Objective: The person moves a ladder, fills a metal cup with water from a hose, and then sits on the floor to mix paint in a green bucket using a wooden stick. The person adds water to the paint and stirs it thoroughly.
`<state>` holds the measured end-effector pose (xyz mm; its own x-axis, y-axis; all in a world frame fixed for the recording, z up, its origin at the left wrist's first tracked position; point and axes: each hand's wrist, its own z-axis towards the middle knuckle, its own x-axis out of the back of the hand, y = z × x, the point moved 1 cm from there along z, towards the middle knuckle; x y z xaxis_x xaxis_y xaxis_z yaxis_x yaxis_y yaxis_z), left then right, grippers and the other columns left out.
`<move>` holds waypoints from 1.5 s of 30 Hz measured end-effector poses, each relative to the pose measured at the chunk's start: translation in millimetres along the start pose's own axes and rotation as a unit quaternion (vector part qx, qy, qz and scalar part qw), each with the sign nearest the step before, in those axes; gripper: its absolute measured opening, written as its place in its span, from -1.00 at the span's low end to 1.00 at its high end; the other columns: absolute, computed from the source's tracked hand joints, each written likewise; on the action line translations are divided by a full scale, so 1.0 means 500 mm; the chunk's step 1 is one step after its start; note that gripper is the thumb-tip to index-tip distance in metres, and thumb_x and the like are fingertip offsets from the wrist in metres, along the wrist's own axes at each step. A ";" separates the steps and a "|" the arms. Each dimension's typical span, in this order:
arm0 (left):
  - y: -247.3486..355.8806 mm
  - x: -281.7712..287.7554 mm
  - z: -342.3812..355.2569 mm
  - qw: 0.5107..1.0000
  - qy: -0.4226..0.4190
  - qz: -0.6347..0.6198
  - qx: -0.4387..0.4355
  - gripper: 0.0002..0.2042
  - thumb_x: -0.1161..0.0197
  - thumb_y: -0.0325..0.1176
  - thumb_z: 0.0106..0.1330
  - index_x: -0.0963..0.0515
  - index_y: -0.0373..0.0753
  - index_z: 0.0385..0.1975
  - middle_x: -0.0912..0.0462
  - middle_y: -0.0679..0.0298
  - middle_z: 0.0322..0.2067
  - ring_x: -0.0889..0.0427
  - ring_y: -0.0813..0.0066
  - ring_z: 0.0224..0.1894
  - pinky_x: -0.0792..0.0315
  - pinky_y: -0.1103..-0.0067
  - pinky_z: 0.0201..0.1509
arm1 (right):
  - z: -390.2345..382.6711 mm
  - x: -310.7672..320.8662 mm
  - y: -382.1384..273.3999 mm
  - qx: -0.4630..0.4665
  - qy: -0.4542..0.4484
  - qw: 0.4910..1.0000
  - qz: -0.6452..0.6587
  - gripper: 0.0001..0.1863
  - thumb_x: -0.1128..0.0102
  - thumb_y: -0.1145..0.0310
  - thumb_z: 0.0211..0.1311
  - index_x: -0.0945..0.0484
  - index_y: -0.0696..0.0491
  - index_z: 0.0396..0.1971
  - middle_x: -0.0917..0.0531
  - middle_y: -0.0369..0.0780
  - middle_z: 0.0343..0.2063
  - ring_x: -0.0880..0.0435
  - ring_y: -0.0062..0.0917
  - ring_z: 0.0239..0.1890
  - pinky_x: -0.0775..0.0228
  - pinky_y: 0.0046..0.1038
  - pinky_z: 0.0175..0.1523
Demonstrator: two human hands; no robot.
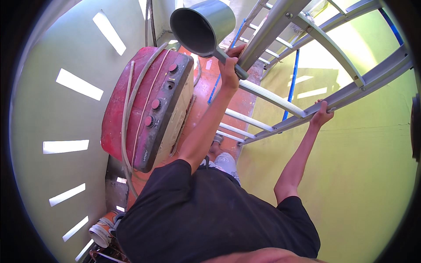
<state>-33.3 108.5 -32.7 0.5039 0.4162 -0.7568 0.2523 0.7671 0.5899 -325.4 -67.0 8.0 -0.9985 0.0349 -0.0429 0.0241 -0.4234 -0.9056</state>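
A grey water dipper (223, 22) is in my left hand (229, 72), whose fingers wrap around its handle. The dipper's round mouth tilts toward the left wall. My left hand is also up against the left rail of an aluminium stepladder (274, 103), fingertips partly behind it; I cannot tell how firmly they grip the rail. On the right, my right hand (322, 115) is closed around the ladder's other rail. The ladder stands in front of me, its rungs running between my two hands.
To my left is a red washing machine (131, 101) with knobs and a grey hose (128, 116) draped across it. Paint-stained buckets (101, 232) sit at the lower left. A yellow-green wall (346, 175) borders the right side; orange floor (202, 103) shows between.
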 end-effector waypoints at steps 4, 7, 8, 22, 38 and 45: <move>0.080 0.020 -0.109 1.000 0.009 0.020 -0.016 -0.53 0.10 -0.32 0.12 -0.56 -0.51 -0.09 -0.63 0.05 -0.14 -0.57 0.39 -0.09 -0.39 0.53 0.07 | -0.125 0.077 -0.053 0.008 0.006 1.000 -0.001 -0.77 -0.10 0.48 0.05 -0.46 0.30 -0.31 -0.58 -0.12 -0.45 -0.59 -0.44 -0.42 -0.54 -0.39 -0.22; 0.136 0.023 -0.188 1.000 0.010 -0.003 -0.019 -0.53 0.10 -0.31 0.12 -0.57 -0.51 -0.10 -0.64 0.06 -0.17 -0.57 0.40 -0.13 -0.39 0.54 0.04 | -0.194 0.124 -0.103 0.014 0.006 1.000 0.003 -0.79 -0.09 0.49 0.04 -0.47 0.30 -0.32 -0.58 -0.12 -0.44 -0.60 -0.44 -0.42 -0.56 -0.38 -0.22; 0.157 0.023 -0.211 1.000 0.013 0.005 -0.018 -0.53 0.10 -0.31 0.12 -0.57 -0.51 -0.11 -0.65 0.06 -0.18 -0.57 0.41 -0.14 -0.40 0.54 0.03 | -0.217 0.140 -0.123 0.015 0.005 1.000 0.003 -0.79 -0.09 0.49 0.04 -0.47 0.30 -0.33 -0.58 -0.12 -0.45 -0.60 -0.44 -0.41 -0.56 -0.38 -0.22; 0.519 0.035 -0.594 0.997 0.068 -0.045 0.013 -0.47 0.13 -0.18 0.15 -0.57 -0.50 -0.11 -0.67 0.04 -0.31 -0.64 0.41 -0.35 -0.52 0.56 -0.29 | -0.592 0.360 -0.441 0.031 0.016 0.999 -0.007 -0.81 -0.09 0.53 0.01 -0.49 0.31 -0.36 -0.61 -0.12 -0.46 -0.62 -0.43 -0.39 -0.51 -0.38 -0.16; 0.601 0.214 -0.888 0.998 0.044 -0.039 0.018 -0.47 0.22 -0.17 0.20 -0.58 -0.49 -0.17 -0.67 0.00 -0.22 -0.62 0.29 -0.19 -0.46 0.45 -0.02 | -0.921 0.519 -0.376 0.035 0.028 0.999 0.000 -0.75 -0.04 0.54 -0.02 -0.45 0.36 -0.31 -0.60 -0.08 -0.44 -0.60 -0.40 -0.42 -0.52 -0.37 -0.21; 0.819 0.263 -1.107 0.998 0.052 0.009 0.031 -0.40 0.22 -0.08 0.19 -0.55 -0.49 -0.09 -0.66 -0.01 -0.19 -0.60 0.28 -0.12 -0.42 0.46 -0.01 | -1.170 0.634 -0.544 0.040 0.000 0.999 -0.012 -0.75 -0.04 0.53 0.00 -0.45 0.34 -0.29 -0.61 -0.09 -0.43 -0.61 -0.43 -0.38 -0.51 -0.35 -0.14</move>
<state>-321.2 747.4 -46.5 0.4221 0.4806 -0.7687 0.2961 0.7283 0.6180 -619.3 588.9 -6.2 -0.9987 0.0450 -0.0220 -0.0030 -0.4931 -0.8700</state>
